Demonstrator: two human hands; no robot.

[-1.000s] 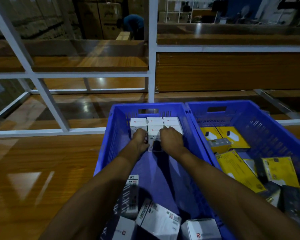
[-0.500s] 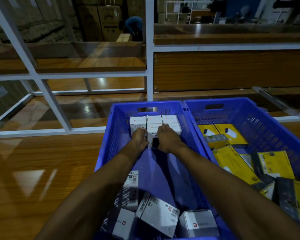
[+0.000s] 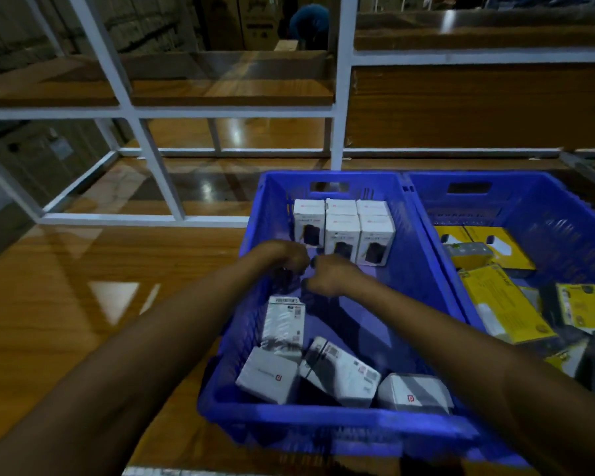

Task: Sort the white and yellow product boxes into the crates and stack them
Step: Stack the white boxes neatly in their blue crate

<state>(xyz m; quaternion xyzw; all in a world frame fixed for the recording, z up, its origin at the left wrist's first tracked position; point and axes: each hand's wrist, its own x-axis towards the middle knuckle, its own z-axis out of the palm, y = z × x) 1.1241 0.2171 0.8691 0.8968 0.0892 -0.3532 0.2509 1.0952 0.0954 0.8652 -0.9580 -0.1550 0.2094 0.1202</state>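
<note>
The fingers of the left hand (image 3: 289, 257) are curling down and in, and the fingers of the right hand (image 3: 330, 276) are doing the same. The backs of the hands are hiding the fingertips and the picture is blurry there, so I cannot tell if they are holding anything. The two hands are hanging close together, knuckles up, over the middle of the left blue plastic crate (image 3: 323, 426). Both bare arms are reaching in over its near rim and leaning a little toward each other.

Just past the hands, small white cardboard boxes (image 3: 342, 231) are standing upright in neat rows against the far wall of that crate, touching each other. Blue crate floor is showing under the hands and to their right, up to the side wall. Loose white boxes (image 3: 337, 369) are lying tipped over in a heap at the near end, below the arms.

The right blue plastic crate (image 3: 495, 182) is sitting just beside it, wall against wall, and flat yellow boxes (image 3: 502, 304) are lying mixed up inside. Both crates are resting on a shiny brown wooden table (image 3: 83, 304), and a wide stretch of it is showing to the left. A white metal shelf frame (image 3: 340, 97) is standing behind the crates.
</note>
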